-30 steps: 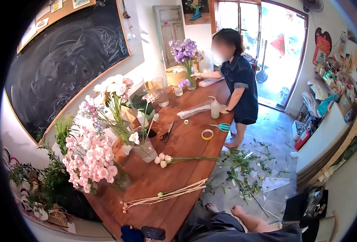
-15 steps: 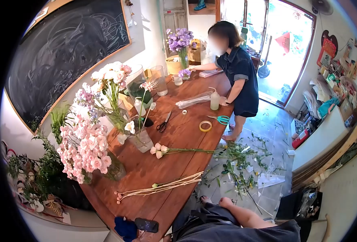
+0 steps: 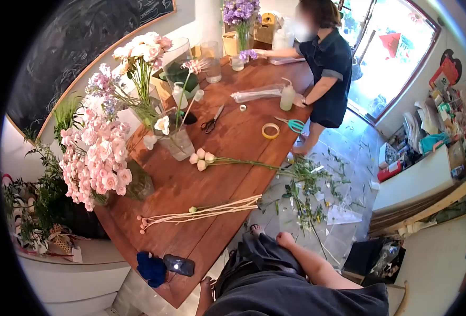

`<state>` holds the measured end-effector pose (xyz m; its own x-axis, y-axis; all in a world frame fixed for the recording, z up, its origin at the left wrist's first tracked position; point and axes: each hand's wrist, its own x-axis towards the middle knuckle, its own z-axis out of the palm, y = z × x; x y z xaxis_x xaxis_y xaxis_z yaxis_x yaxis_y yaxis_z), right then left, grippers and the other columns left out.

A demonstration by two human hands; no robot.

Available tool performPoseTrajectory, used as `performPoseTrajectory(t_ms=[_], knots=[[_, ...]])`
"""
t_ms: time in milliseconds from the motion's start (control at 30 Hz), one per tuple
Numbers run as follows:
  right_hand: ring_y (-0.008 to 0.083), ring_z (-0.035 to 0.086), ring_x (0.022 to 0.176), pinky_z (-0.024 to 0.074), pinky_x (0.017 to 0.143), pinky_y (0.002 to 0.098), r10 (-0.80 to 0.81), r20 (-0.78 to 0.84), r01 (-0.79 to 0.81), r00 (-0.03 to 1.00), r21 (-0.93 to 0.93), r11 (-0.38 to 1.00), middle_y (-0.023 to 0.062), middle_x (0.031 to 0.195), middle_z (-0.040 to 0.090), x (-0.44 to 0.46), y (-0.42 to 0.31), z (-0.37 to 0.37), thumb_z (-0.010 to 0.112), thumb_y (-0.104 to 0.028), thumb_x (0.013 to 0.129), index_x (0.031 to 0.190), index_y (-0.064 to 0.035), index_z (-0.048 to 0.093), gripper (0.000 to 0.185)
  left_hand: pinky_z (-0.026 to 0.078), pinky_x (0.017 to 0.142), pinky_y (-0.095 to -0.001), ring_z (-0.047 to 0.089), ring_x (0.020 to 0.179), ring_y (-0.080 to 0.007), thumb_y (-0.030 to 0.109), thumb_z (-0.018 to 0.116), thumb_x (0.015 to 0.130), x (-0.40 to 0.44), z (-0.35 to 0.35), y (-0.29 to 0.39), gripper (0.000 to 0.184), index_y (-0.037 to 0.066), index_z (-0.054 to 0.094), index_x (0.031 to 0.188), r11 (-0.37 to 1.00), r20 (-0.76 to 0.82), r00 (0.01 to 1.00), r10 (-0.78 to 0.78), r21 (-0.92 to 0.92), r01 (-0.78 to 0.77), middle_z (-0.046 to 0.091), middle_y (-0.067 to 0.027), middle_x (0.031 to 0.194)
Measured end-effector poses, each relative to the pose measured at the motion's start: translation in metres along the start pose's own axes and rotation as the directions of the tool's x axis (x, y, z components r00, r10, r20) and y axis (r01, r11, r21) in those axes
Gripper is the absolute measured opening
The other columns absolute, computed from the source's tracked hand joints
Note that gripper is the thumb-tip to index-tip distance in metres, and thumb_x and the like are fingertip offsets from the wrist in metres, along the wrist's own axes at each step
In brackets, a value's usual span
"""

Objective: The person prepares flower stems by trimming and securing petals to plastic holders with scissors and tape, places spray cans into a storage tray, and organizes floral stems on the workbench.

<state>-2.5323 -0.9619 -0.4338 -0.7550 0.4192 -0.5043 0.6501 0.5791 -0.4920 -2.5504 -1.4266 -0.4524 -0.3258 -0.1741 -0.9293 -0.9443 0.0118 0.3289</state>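
My right hand (image 3: 285, 239) hangs beside my dark clothing, off the table's front edge; its fingers look curled in, and I see nothing in them. At the table's near corner, my left hand (image 3: 206, 286) shows only in part beside my clothing, its fingers too small and dark to read. Closest to it on the wood lie a smartphone (image 3: 179, 265) and a dark blue cloth bundle (image 3: 151, 269). Farther in, several long bare stems with small pink buds (image 3: 201, 212) lie across the table (image 3: 206, 245). Beyond them rest pale pink roses (image 3: 202, 158) on green stems.
Vases of pink flowers (image 3: 98, 158) line the left side. Black scissors (image 3: 212, 120), yellow tape (image 3: 270, 131), teal-handled scissors (image 3: 296, 125) and a squeeze bottle (image 3: 287, 97) lie or stand farther back. Another person (image 3: 325, 68) reaches toward purple flowers (image 3: 241, 13). Cut greenery (image 3: 306, 192) litters the floor.
My view has tilted downward, so the table and flowers sit higher in it. More of my left hand and the table's near corner now shows. The other person's reaching pose looks the same.
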Motion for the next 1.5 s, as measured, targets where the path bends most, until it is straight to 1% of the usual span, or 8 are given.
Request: performPoseTrajectory(t_ms=[33,133,200,300,400,733,1067,1500], knots=[[0.0352,0.061,0.079,0.0493,0.073,0.0410,0.012,0.022,-0.012,1.000,-0.002,1.000,0.0182,0.081,0.063,-0.001,-0.006,-0.008,0.055,-0.025,0.070,0.081,-0.0079,0.067,0.024,0.042,0.060,-0.0424,0.056,0.065,-0.0277,0.016,0.054,0.073,-0.010,0.003,0.005,0.029,0.005,0.048,0.099,0.997,0.014,0.999,0.053,-0.055,-0.052,0.061,-0.0170,0.086],[0.0349,0.061,0.080,0.0490,0.075,0.0407,0.028,0.053,-0.026,0.998,-0.027,0.999,0.0177,0.082,0.064,-0.003,-0.010,-0.010,0.055,-0.025,0.070,0.081,-0.0083,0.068,0.024,0.042,0.051,-0.0361,0.057,0.064,-0.0288,0.015,0.054,0.077,0.004,0.002,0.003,0.027,0.005,0.045,0.101,0.998,0.007,1.000,0.020,-0.056,-0.019,0.060,-0.0176,0.086],[0.0338,0.061,0.082,0.0487,0.076,0.0406,0.072,0.088,-0.069,0.993,-0.043,0.997,0.0169,0.085,0.064,-0.001,-0.016,-0.013,0.055,-0.026,0.069,0.082,-0.0092,0.068,0.024,0.042,0.047,-0.0347,0.058,0.063,-0.0295,0.016,0.052,0.080,0.007,0.001,-0.003,0.025,0.005,0.044,0.101,0.988,-0.005,0.994,0.109,-0.107,-0.109,0.059,-0.0172,0.085],[0.0331,0.061,0.085,0.0484,0.077,0.0405,0.050,0.128,-0.045,0.991,-0.041,0.998,0.0159,0.087,0.064,0.008,-0.016,-0.011,0.055,-0.026,0.069,0.085,-0.0112,0.068,0.025,0.044,0.057,-0.0339,0.057,0.075,-0.0228,0.016,0.048,0.084,0.007,0.003,0.007,0.014,0.008,0.048,0.095,0.995,-0.048,0.994,-0.096,0.031,0.097,0.055,-0.0116,0.083],[0.0331,0.060,0.086,0.0483,0.078,0.0405,0.049,0.141,-0.040,0.989,-0.067,0.997,0.0157,0.088,0.064,0.011,-0.015,-0.013,0.054,-0.026,0.069,0.087,-0.0122,0.068,0.026,0.044,0.058,-0.0341,0.057,0.075,-0.0230,0.016,0.048,0.084,0.001,0.013,0.025,0.014,0.008,0.048,0.095,0.993,-0.032,0.995,-0.096,0.059,0.098,0.055,-0.0117,0.084],[0.0338,0.061,0.083,0.0481,0.077,0.0413,0.041,0.057,-0.038,0.998,-0.048,0.998,0.0164,0.085,0.064,0.024,-0.007,-0.007,0.053,-0.027,0.070,0.084,-0.0113,0.068,0.026,0.044,0.059,-0.0350,0.057,0.076,-0.0236,0.017,0.048,0.084,0.003,0.022,0.093,0.015,0.008,0.048,0.096,0.997,0.003,1.000,0.018,0.078,-0.018,0.056,-0.0123,0.085],[0.0335,0.061,0.083,0.0481,0.077,0.0405,0.014,0.098,-0.012,0.995,-0.028,1.000,0.0159,0.086,0.065,0.028,0.001,-0.001,0.054,-0.028,0.069,0.086,-0.0105,0.068,0.028,0.045,0.060,-0.0359,0.057,0.076,-0.0242,0.017,0.048,0.084,-0.031,-0.044,0.196,0.016,0.007,0.047,0.097,0.975,-0.122,0.968,0.221,0.014,-0.221,0.056,-0.0129,0.087],[0.0342,0.061,0.081,0.0486,0.075,0.0414,-0.013,0.088,0.016,0.996,-0.030,0.999,0.0172,0.083,0.064,0.039,0.010,0.021,0.054,-0.027,0.069,0.084,-0.0086,0.068,0.027,0.045,0.062,-0.0371,0.057,0.076,-0.0250,0.018,0.048,0.084,-0.038,-0.076,0.210,0.018,0.007,0.047,0.098,0.970,-0.146,0.959,0.243,0.008,-0.245,0.056,-0.0136,0.089]])
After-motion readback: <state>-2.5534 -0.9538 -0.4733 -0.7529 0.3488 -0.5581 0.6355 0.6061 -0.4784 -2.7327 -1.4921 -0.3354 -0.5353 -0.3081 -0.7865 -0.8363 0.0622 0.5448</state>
